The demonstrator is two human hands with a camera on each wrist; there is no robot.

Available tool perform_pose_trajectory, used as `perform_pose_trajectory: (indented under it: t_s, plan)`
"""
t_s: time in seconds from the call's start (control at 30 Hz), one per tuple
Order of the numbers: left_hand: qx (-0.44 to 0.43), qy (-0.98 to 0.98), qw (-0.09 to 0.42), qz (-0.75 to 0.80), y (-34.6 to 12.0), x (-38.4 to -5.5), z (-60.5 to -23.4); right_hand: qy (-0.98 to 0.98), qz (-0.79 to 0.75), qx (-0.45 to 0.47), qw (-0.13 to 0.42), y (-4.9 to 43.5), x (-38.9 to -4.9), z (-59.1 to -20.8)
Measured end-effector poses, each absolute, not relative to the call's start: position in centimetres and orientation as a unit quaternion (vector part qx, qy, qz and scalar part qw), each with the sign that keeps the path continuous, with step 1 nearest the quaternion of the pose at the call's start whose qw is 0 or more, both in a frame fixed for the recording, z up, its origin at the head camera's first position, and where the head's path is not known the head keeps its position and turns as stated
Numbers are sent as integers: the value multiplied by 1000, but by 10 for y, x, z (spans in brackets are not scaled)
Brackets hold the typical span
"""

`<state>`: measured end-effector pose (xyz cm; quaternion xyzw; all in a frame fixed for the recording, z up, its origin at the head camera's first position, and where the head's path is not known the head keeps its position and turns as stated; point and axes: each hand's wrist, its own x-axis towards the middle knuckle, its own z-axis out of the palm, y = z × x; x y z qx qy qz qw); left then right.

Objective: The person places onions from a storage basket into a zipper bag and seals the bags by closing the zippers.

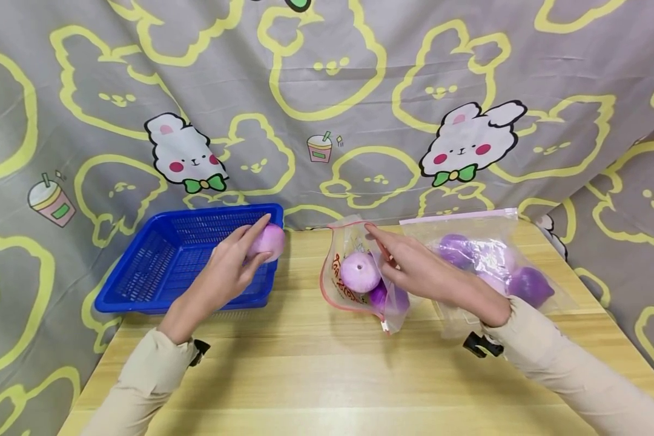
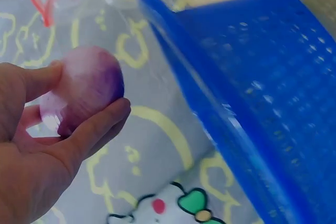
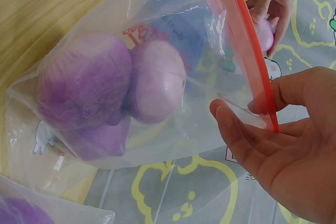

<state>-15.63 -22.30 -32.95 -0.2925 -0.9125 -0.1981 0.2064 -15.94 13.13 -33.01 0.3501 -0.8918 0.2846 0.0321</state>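
Observation:
A pinkish-purple onion [image 1: 273, 241] is held between the thumb and fingers of my left hand [image 1: 223, 266], at the right rim of a blue plastic basket [image 1: 136, 306]. In the left wrist view this onion [image 2: 86, 85] is clear of the basket wall. My right hand [image 1: 422, 269] pinches the red zip edge [image 3: 256, 69] of a clear zip bag [image 1: 327, 266], keeping its mouth spread. Inside that bag lie a pale onion [image 1: 360, 272] and darker purple ones [image 3: 84, 82]. The visible basket floor bears nothing.
To the right, under my right forearm, a second clear zip bag [image 1: 458, 315] with a pale zip lies flat, holding several purple onions [image 1: 528, 286]. All stand on a wooden table [image 1: 327, 387]. A grey cartoon-printed cloth [image 1: 360, 79] hangs behind.

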Motion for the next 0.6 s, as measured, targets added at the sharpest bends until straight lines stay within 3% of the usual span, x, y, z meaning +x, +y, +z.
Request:
perform_pose_trajectory:
  t_s: [0.6]
  plan:
    - [-341,-899,182,-205,-172,-137,-311,-892,276,355,42,133,-165,-329]
